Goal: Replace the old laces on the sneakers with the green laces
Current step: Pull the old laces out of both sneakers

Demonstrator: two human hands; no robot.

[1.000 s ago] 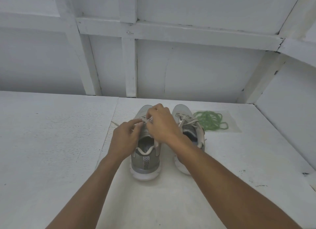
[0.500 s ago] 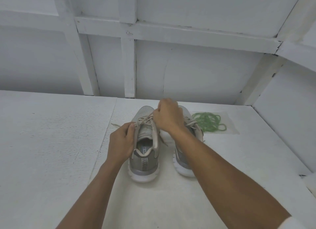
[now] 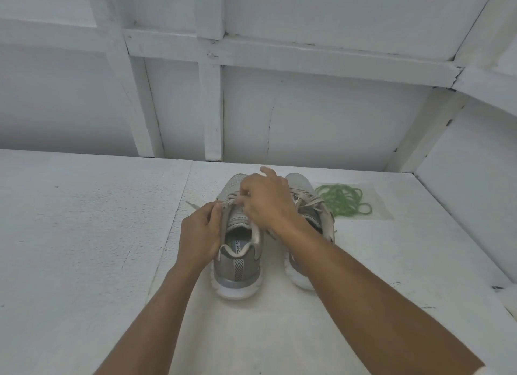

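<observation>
Two grey sneakers with white soles stand side by side, heels toward me. The left sneaker (image 3: 237, 265) has its beige old lace (image 3: 234, 197) partly loosened; one lace end (image 3: 194, 206) trails on the table to its left. My left hand (image 3: 199, 234) grips the left side of this sneaker's collar near the top eyelets. Over the tongue, my right hand (image 3: 265, 201) pinches the lace with its index finger raised. The right sneaker (image 3: 313, 206) is still laced and partly hidden by my right forearm. The green laces (image 3: 344, 199) lie in a loose bundle to its right.
Everything sits on a white painted table (image 3: 84, 248). A clear plastic sheet (image 3: 383, 213) lies under the green laces. White framed walls (image 3: 321, 122) close in behind and on the right side.
My right hand has come back down from beyond the tongue to the lace crossings. My left hand stays on the sneaker's left side. The lace is looser than a second ago.
</observation>
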